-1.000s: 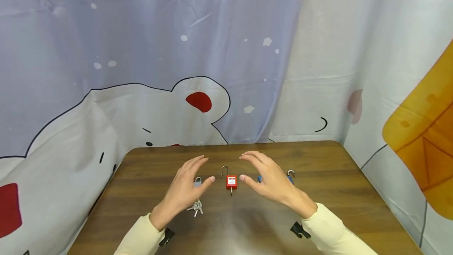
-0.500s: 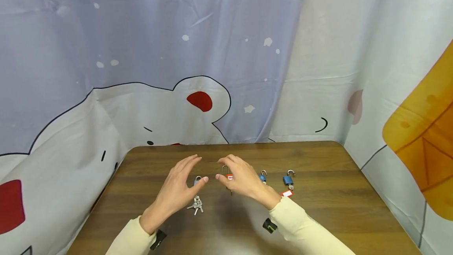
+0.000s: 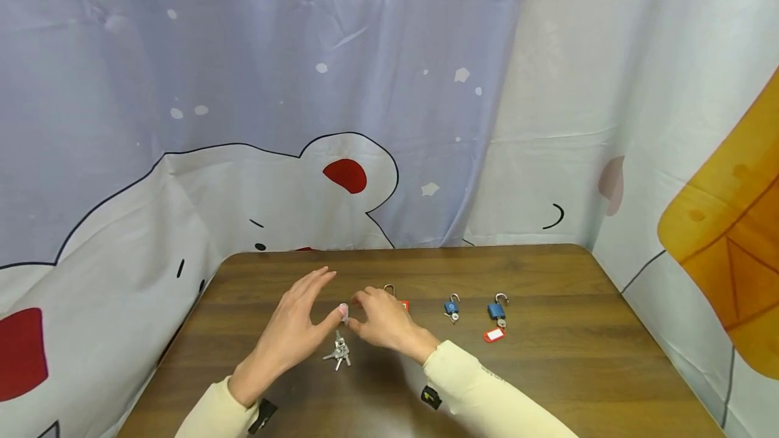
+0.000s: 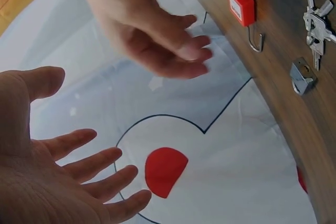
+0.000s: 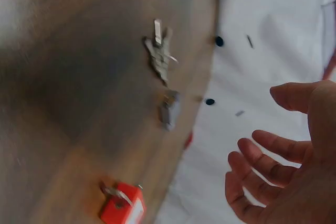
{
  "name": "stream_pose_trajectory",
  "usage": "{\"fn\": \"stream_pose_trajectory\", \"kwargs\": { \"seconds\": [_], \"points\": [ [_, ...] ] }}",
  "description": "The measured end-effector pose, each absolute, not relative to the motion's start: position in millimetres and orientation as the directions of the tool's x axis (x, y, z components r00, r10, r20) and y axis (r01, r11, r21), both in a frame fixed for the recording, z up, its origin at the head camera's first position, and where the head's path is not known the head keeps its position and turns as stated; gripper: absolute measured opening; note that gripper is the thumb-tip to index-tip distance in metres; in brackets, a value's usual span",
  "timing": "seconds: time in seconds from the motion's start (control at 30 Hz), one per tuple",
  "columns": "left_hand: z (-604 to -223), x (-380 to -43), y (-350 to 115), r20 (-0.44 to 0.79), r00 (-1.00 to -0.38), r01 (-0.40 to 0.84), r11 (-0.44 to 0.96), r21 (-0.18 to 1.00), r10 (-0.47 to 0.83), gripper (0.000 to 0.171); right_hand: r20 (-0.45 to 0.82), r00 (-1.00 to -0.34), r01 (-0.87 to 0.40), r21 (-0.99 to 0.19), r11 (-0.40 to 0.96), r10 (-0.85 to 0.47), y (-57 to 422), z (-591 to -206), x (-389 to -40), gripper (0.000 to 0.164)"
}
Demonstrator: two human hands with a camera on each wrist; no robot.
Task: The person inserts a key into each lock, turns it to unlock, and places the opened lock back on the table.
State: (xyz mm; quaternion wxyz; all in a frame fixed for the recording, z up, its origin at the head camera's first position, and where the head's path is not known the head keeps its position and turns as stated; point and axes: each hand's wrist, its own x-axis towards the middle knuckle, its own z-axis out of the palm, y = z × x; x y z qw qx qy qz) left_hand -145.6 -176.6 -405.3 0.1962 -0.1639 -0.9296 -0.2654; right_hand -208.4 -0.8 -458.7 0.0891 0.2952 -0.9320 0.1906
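Note:
My left hand (image 3: 292, 330) hovers over the left half of the table, fingers spread and thumb out, holding nothing. Beside it, at the left thumb's tip, my right hand (image 3: 385, 320) reaches in with loosely bent fingers and an empty grasp. A small grey padlock (image 4: 303, 77) lies on the wood; in the head view the hands cover it. The bunch of keys (image 3: 339, 351) at its keyhole end fans out nearer to me. A red padlock (image 4: 241, 6) with its long shackle swung open lies to the right, mostly behind my right hand in the head view.
Farther right on the wooden table (image 3: 548, 370) lie a small blue padlock (image 3: 451, 307) and a larger blue padlock (image 3: 496, 311), both with open shackles. A red key tag (image 3: 494, 335) lies by the larger one. A printed curtain (image 3: 274, 86) hangs behind the table.
My right hand has swept left from near the blue padlocks, across the red padlock, toward the grey padlock. The blue padlocks have come into full view. My left hand has drifted slightly left.

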Motion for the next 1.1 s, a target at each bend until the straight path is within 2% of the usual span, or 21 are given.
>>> {"fn": "stream_pose_trajectory", "kwargs": {
  "seconds": [0.4, 0.6, 0.83, 1.1],
  "points": [
    [-412, -146, -182, 0.438, -0.88, 0.389, 0.809, 0.441, 0.184, 0.064, 0.174, -0.887, -0.46, -0.257, 0.85, -0.427, -27, -499, -208, 0.029],
    [-416, -146, -185, 0.425, -0.888, 0.377, 0.811, 0.447, 0.178, 0.063, 0.124, -0.927, -0.374, -0.267, 0.888, -0.353, -36, -509, -207, 0.036],
    [-420, -146, -189, 0.406, -0.898, 0.359, 0.819, 0.448, 0.171, 0.062, 0.057, -0.944, -0.328, -0.256, 0.909, -0.325, -45, -520, -211, 0.04],
    [-424, -145, -190, 0.385, -0.909, 0.343, 0.817, 0.464, 0.162, 0.066, 0.064, -0.951, -0.309, -0.257, 0.916, -0.303, -52, -528, -212, 0.038]
  ]
}}
